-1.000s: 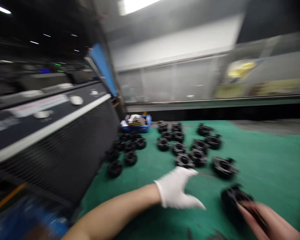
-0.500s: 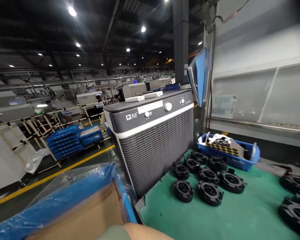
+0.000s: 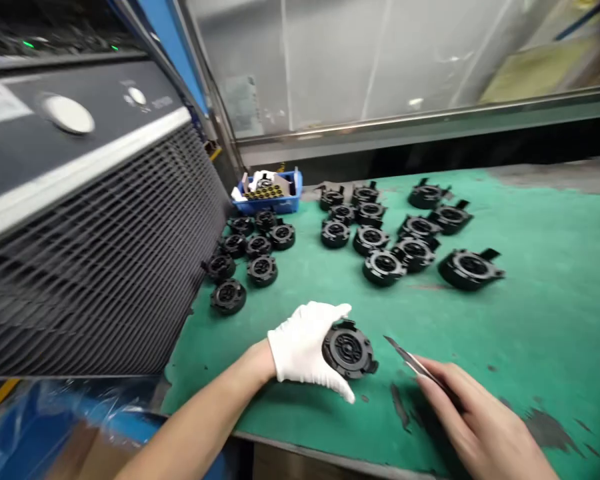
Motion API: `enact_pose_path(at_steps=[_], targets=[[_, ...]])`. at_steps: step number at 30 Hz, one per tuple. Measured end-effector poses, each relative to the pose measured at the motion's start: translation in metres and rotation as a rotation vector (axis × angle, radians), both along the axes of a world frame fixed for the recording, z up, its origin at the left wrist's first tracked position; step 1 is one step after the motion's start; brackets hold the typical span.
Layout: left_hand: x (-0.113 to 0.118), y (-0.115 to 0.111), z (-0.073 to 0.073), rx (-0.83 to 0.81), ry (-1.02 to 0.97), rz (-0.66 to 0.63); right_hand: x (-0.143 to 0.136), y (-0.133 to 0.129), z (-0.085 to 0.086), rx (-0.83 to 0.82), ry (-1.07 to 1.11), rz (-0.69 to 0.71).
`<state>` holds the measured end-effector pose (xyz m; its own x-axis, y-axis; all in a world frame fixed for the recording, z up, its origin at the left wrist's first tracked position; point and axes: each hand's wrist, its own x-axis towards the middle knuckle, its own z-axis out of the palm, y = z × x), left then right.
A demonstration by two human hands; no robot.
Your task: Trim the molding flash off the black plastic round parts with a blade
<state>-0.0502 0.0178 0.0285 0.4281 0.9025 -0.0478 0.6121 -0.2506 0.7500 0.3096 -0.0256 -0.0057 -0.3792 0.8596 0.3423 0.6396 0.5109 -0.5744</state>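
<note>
My left hand (image 3: 307, 347), in a white glove, is wrapped around the left side of a round black part (image 3: 349, 349) near the front of the green table. Its thumb and fingers reach along the part's edges. To the right, my bare right hand (image 3: 460, 407) grips a slim knife (image 3: 414, 363), whose dark pointed blade is directed up and left toward the part. A gap separates the blade from the part.
Similar black round parts (image 3: 263, 270) stand in groups behind my hands, on the green table (image 3: 300, 287). A blue bin (image 3: 287, 202) is at the back. A grey cooler (image 3: 130, 213) borders the left; a plastic-lined blue box (image 3: 35, 427) sits lower left.
The view has swung right and down to the table. Both hands now show, the left one around a black part and the right one with a knife; before, only a piece of an arm showed.
</note>
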Motion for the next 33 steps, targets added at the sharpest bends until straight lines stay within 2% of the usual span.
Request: enact_pose_path(at_steps=[3, 5, 10, 14, 18, 24, 33], targets=[[0.002, -0.005, -0.001, 0.013, 0.008, -0.009, -0.01, 0.0, 0.022, -0.045, 0.052, -0.002], [0.003, -0.006, 0.003, 0.003, 0.003, -0.056, -0.021, 0.003, 0.029, -0.071, 0.063, 0.016], [-0.007, -0.006, 0.003, -0.046, -0.138, -0.191, -0.025, -0.001, 0.028, -0.041, 0.038, 0.03], [-0.015, -0.014, -0.004, -0.09, -0.23, -0.2, -0.019, -0.003, 0.028, -0.058, 0.021, 0.082], [-0.008, -0.014, 0.001, -0.092, -0.176, -0.157, -0.016, -0.004, 0.036, -0.031, -0.024, 0.118], [0.009, -0.002, 0.018, -0.078, -0.078, -0.256, -0.014, 0.0, 0.042, -0.003, -0.129, 0.22], [0.006, -0.002, 0.012, -0.054, -0.049, -0.272, -0.032, 0.018, 0.054, 0.14, -0.193, 0.33]])
